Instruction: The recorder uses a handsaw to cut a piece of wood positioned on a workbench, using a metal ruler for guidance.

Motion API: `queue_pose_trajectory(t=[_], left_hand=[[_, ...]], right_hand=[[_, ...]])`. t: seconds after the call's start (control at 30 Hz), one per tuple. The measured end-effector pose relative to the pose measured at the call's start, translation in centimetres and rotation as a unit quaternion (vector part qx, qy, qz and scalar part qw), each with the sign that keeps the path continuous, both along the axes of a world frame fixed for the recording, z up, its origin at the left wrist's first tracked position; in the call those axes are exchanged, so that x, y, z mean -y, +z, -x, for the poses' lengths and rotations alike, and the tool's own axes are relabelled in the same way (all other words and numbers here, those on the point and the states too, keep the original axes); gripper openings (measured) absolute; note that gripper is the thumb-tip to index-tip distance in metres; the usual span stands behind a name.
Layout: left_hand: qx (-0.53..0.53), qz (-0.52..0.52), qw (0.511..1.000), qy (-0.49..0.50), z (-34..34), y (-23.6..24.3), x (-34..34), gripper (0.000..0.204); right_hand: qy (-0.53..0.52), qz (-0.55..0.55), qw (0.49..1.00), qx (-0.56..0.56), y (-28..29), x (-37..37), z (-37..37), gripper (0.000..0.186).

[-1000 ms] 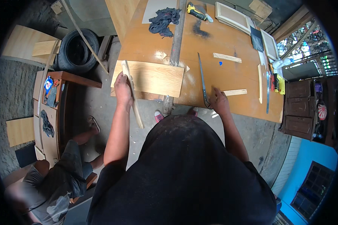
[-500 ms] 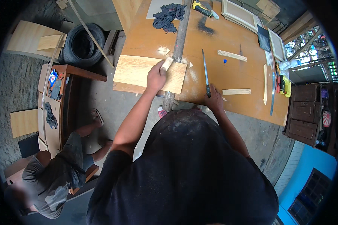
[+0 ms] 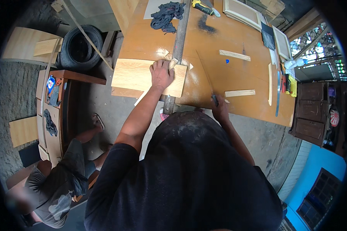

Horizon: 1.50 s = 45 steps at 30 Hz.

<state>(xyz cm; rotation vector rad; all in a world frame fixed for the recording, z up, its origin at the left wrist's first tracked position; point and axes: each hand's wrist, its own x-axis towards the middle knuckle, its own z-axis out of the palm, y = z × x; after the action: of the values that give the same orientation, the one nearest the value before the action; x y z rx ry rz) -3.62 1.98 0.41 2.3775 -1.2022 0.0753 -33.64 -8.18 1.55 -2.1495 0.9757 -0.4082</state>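
Observation:
My left hand [image 3: 162, 75] is closed over a narrow wooden strip [image 3: 173, 62], pressing it down on a wood-grain board [image 3: 132, 73]. The strip lies slantwise; its far end shows past my fingers by a metal bar [image 3: 180, 40], and its near end comes out beside my wrist. In my right hand [image 3: 220, 111], at the near edge of the table, is the dark handle of a handsaw [image 3: 214, 101]. Its thin blade points away from me over the tabletop and is smeared by motion.
On the brown table [image 3: 204, 77] lie two loose wooden strips [image 3: 235, 55], a dark cloth [image 3: 167, 16], a yellow-black tool [image 3: 202, 7] and pale frames [image 3: 243, 12]. Hand tools [image 3: 290, 85] line the right side. A person [image 3: 59, 181] sits at lower left, near a tyre [image 3: 81, 48].
My left hand has turned and flattened, bringing the wooden strip down slantwise across the board. The handsaw, still before, now blurs in my right hand. The whole view has shifted slightly.

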Motion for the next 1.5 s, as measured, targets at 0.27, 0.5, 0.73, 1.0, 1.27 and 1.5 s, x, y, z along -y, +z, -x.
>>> queue_pose_trajectory(t=[0.27, 0.5, 0.73, 1.0, 1.27, 1.5], left_hand=[[0.021, 0.053, 0.998, -0.017, 0.2, -0.4, 0.2, 0.040], [0.001, 0.032, 0.999, -0.021, -0.1, -0.7, 0.5, 0.041], [-0.043, 0.002, 0.999, -0.020, -0.4, -0.5, 0.0, 0.047], [-0.018, 0.041, 0.998, 0.042, -0.3, -1.0, 0.3, 0.046], [-0.045, 0.013, 0.995, 0.088, -1.5, -1.2, -0.3, 0.047], [-0.099, -0.016, 0.994, 0.044, -1.2, 0.0, -0.1, 0.049]], right_hand=[[0.022, -0.103, 0.994, -0.005, -0.1, 1.9, -6.2, 0.022], [-0.001, -0.347, 0.921, 0.177, -2.9, 4.2, -11.3, 0.022], [0.065, -0.112, 0.992, -0.001, -0.3, 0.2, -6.9, 0.030], [0.087, -0.033, 0.995, -0.043, 2.5, -3.4, -5.1, 0.051], [0.133, 0.045, 0.990, -0.014, 4.2, -5.1, -6.0, 0.055], [0.096, 0.003, 0.995, -0.026, 4.6, -5.7, -5.4, 0.053]])
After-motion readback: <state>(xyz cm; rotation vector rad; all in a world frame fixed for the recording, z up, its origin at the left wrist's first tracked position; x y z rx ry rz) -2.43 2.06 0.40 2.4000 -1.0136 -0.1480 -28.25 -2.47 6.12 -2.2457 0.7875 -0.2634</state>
